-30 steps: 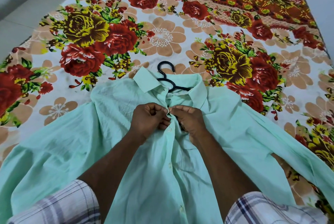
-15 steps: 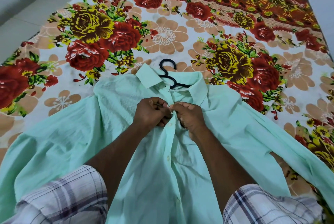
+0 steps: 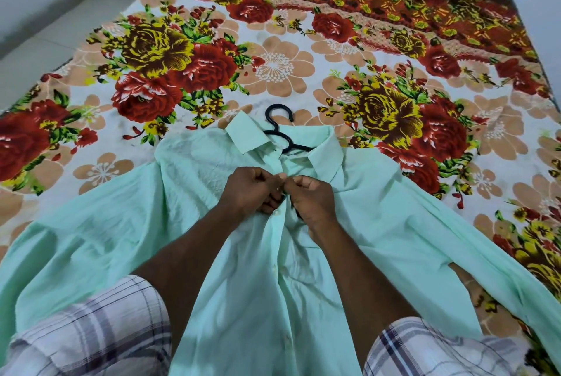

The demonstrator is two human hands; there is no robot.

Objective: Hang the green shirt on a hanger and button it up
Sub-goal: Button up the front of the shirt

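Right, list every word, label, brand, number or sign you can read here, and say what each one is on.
None: nothing in this view carries readable text.
Green shirt: no label or tag shows; the inside of the collar is plain.
Black hanger: no marking visible.
Floral bedsheet: printed flowers only, no lettering.
Both hands cover the top of the placket.

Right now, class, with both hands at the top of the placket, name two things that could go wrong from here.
1. The left hand and right hand cover the button being worked, so it could enter the wrong hole and skew the green shirt.
2. The black hanger shows only at the collar; tugging the fronts might slip it off a shoulder.
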